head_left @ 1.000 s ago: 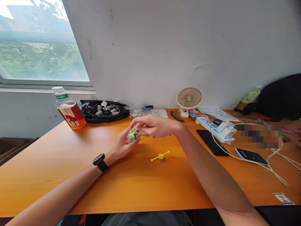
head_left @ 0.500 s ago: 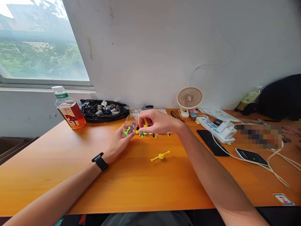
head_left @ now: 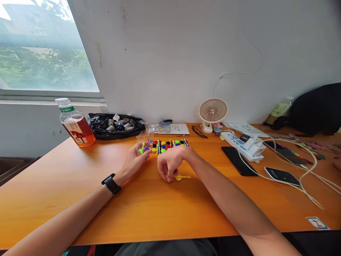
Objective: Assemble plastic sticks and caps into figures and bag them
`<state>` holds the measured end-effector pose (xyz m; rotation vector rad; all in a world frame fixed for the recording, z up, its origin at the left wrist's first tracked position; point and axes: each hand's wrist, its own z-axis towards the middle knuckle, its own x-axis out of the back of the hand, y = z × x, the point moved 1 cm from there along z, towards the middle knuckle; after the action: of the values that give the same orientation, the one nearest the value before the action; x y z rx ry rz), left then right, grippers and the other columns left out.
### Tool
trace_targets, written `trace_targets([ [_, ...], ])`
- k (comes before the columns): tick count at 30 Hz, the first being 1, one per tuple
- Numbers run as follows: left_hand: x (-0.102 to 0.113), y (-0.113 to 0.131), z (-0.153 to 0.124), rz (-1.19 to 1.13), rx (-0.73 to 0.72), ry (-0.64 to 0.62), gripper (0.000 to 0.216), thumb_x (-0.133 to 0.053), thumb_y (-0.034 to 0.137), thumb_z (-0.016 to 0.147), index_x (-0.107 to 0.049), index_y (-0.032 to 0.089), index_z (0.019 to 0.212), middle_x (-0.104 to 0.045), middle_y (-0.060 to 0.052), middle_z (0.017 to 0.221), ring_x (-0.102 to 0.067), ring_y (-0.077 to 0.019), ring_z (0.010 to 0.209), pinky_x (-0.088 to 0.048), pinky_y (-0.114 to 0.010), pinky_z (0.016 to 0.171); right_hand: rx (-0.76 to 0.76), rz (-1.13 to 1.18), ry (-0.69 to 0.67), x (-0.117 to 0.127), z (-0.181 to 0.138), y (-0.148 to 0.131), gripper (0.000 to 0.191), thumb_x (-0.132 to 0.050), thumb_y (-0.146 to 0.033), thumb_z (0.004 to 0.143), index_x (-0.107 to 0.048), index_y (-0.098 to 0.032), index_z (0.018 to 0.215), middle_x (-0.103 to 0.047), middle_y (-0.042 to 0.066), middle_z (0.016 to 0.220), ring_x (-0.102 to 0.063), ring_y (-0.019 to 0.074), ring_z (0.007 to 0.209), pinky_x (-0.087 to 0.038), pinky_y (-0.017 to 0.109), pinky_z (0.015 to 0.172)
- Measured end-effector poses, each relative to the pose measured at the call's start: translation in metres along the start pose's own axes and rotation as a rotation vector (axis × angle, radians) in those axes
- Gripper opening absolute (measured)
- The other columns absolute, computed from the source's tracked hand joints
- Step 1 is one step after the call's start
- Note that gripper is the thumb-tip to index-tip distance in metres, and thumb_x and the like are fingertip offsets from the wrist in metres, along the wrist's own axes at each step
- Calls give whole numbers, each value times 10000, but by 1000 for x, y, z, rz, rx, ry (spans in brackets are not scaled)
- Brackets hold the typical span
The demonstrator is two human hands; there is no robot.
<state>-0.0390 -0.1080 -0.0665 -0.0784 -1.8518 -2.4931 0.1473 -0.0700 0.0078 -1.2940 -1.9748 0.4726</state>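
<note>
My left hand point(head_left: 135, 158) is closed around a clear plastic bag point(head_left: 145, 138) that holds a green arrow piece point(head_left: 141, 148) and a purple one point(head_left: 148, 145). Lower and to the right, the fingers of my right hand point(head_left: 170, 164) pinch the left end of a yellow arrow spinner point(head_left: 180, 177), low over the desk. Its pointed tip faces right; my fingers cover its tail. Behind my right hand lie rows of coloured round pieces point(head_left: 163, 145) and thin arrow pieces point(head_left: 173, 143), partly hidden by the hand.
A bottle of reddish drink point(head_left: 77, 124) and a black plastic bag point(head_left: 114, 133) of grey rolls stand at the back left. A small fan point(head_left: 213, 111), a power strip point(head_left: 242, 146), a black phone-like slab point(head_left: 238, 161) and loose white cables point(head_left: 306, 193) occupy the right side.
My right hand has come down from beside the clear bag to the yellow arrow spinner and gripped its left end. The spinner has turned slightly. My left hand still holds the bag.
</note>
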Motion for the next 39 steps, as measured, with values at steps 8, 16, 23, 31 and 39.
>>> trace_targets([
  [8,-5,4,-7,64,-63,-204,374,-764,451,922,-676,172,1156,-708,-74,1065,-644,-186,877,-518,-277,742,832,398,1062,15,-89,-29,302,-931,-395,788,-801,-175,947,-809,48,892,-738,141,744,-627,255,709],
  [16,-6,2,-9,66,-108,-281,333,-753,399,945,-660,196,1191,-686,-88,1202,-638,-220,1024,-531,-306,837,770,375,1252,18,-85,-30,361,-940,-437,760,-789,-166,945,-806,65,930,-774,199,866,-664,322,802],
  [23,-6,9,-12,70,-104,-276,359,-736,421,965,-667,203,1242,-700,-76,1138,-641,-219,992,-533,-302,806,503,117,903,10,-60,-34,237,-754,-357,938,-772,-138,1027,-751,29,811,-651,107,549,-528,220,513],
  [31,-8,17,-12,36,-89,-197,418,-760,463,937,-681,202,1253,-707,-97,1189,-659,-248,1064,-554,-322,834,435,-82,879,-2,-69,-48,188,-729,-329,943,-747,-169,1040,-708,23,903,-632,112,660,-450,208,545],
  [39,0,21,-13,-182,-102,-373,844,-782,723,812,-579,255,1484,-635,-141,1412,-570,-372,1325,-515,-471,1060,612,-141,1021,3,-72,-48,148,-582,-39,830,-573,-175,774,-561,-3,882,-543,113,725,-455,245,650],
])
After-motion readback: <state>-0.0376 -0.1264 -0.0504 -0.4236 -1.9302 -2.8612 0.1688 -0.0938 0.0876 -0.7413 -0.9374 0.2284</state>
